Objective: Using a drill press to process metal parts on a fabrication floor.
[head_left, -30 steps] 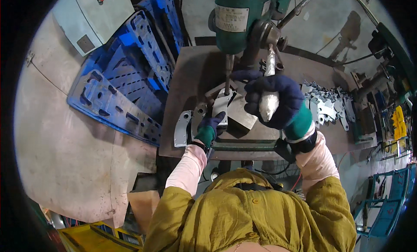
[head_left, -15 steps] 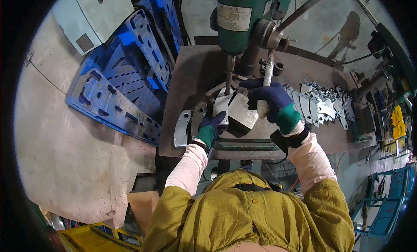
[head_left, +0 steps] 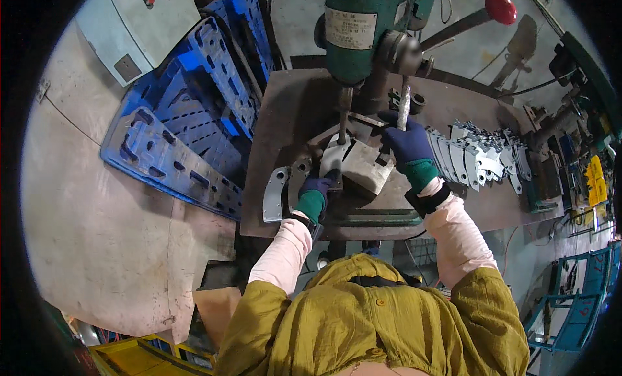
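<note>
A green drill press (head_left: pixel 350 55) stands over the table, its spindle and bit (head_left: pixel 344 120) reaching down to a curved grey metal plate (head_left: pixel 334 157). My left hand (head_left: pixel 317 187), in a dark blue glove with a green cuff, is closed on the near end of that plate; its fingertips are partly hidden. Beside the plate sits a pale metal block (head_left: pixel 367 170). My right hand (head_left: pixel 405 142), gloved alike, wraps round the feed lever (head_left: pixel 404 107) of the press. Two more curved plates, a light one (head_left: pixel 274 194) and a darker one (head_left: pixel 298 172), lie left of my left hand.
Many curved metal plates (head_left: pixel 476 159) lie piled on the table (head_left: pixel 285 110) at the right. Blue plastic pallets (head_left: pixel 172 152) lean at the left, below a grey control box (head_left: pixel 155 26). Another lever with a red knob (head_left: pixel 500 8) sticks out at the upper right.
My right hand has moved slightly away from me with the feed lever, which has turned; the red knob has swung down into view. My left hand stays at the plate.
</note>
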Tool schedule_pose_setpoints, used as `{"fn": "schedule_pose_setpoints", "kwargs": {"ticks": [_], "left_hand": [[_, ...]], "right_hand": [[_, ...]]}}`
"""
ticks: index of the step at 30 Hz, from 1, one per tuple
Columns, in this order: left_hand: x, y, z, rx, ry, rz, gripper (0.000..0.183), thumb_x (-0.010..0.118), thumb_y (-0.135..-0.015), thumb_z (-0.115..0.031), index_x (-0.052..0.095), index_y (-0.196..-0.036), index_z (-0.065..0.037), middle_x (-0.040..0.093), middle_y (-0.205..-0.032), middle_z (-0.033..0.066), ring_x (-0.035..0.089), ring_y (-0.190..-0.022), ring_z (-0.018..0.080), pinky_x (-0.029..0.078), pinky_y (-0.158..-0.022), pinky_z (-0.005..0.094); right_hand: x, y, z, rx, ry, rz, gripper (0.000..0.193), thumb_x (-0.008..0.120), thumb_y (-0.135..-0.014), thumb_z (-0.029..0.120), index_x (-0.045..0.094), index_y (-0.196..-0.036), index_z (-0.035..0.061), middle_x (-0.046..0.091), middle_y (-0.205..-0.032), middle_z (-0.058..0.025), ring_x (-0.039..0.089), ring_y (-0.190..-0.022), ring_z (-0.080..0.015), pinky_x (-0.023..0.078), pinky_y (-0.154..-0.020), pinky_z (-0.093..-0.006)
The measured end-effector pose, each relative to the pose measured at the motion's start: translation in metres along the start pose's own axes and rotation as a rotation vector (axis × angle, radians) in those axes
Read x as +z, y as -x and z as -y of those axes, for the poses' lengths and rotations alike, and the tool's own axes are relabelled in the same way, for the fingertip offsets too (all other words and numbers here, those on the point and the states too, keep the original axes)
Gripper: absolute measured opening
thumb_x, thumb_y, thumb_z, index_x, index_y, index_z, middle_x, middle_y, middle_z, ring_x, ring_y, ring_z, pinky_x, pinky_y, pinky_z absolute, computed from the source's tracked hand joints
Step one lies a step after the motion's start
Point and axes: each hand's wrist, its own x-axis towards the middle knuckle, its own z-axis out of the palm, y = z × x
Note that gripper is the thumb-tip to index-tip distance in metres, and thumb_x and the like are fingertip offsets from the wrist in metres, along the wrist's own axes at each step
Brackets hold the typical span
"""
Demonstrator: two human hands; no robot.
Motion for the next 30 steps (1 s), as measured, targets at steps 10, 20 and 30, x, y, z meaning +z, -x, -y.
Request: {"fn": "schedule_pose_setpoints", "kwargs": {"ticks": [10,20,30], "left_hand": [[-0.003,0.005,0.008,0.075,0.134,0.012,0.058,0.077,-0.079,-0.049,0.067,-0.117,-0.006,0.069,-0.113,0.0152,0.065,-0.095,0.0294,0.049,-0.086,0.0394],[0.0,0.025,-0.005,-0.088,0.765,0.118,0.056,0.082,-0.077,-0.041,0.068,-0.113,-0.001,0.07,-0.102,0.0075,0.063,-0.076,0.0193,0.053,-0.069,0.0345],[-0.002,0.02,-0.011,-0.093,0.676,0.176,0.066,0.081,-0.079,-0.034,0.053,-0.135,-0.014,0.068,-0.095,0.009,0.065,-0.064,0.019,0.051,-0.047,0.0322]], "right_hand": [[0.009,-0.017,-0.01,-0.284,0.503,-0.384,0.026,0.069,-0.08,0.015,0.071,-0.106,0.0133,0.07,-0.094,-0.0162,0.069,-0.084,-0.0307,0.053,-0.073,-0.0395],[0.003,-0.036,-0.034,-0.649,0.643,-0.507,0.031,0.069,-0.077,0.017,0.064,-0.107,0.0103,0.064,-0.09,-0.0161,0.063,-0.082,-0.04,0.052,-0.069,-0.0487],[-0.034,-0.103,-0.065,-0.466,0.862,-0.431,0.041,0.061,-0.087,0.033,0.058,-0.123,0.0147,0.066,-0.104,-0.0145,0.064,-0.085,-0.0394,0.051,-0.072,-0.0519]]}}
